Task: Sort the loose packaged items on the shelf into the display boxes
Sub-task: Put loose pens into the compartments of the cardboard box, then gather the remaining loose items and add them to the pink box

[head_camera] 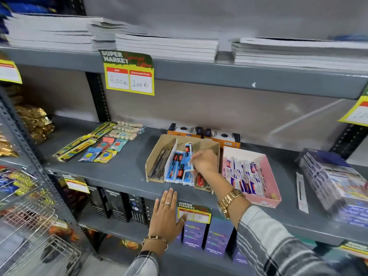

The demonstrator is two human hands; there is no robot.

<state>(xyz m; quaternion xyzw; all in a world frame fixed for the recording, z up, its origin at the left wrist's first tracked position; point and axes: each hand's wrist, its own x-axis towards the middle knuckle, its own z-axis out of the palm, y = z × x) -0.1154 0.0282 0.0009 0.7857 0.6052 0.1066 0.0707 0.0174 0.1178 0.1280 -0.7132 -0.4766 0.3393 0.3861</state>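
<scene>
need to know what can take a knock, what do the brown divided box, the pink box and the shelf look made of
Brown divided box: looks like plain uncoated cardboard, matte tan with raw cut edges and a thin folded divider.
Pink box: probably printed paperboard, smooth pale pink walls with thin folded edges.
Shelf: seems painted metal, even grey coat, thin folded front lip, perforated upright beside it.

Right hand (204,162) covering the cardboard box's (159,150) right compartments, fingertips hidden, packet print there blurred, stacked packs (334,188) far right of it smeared, edge-cut.
</scene>
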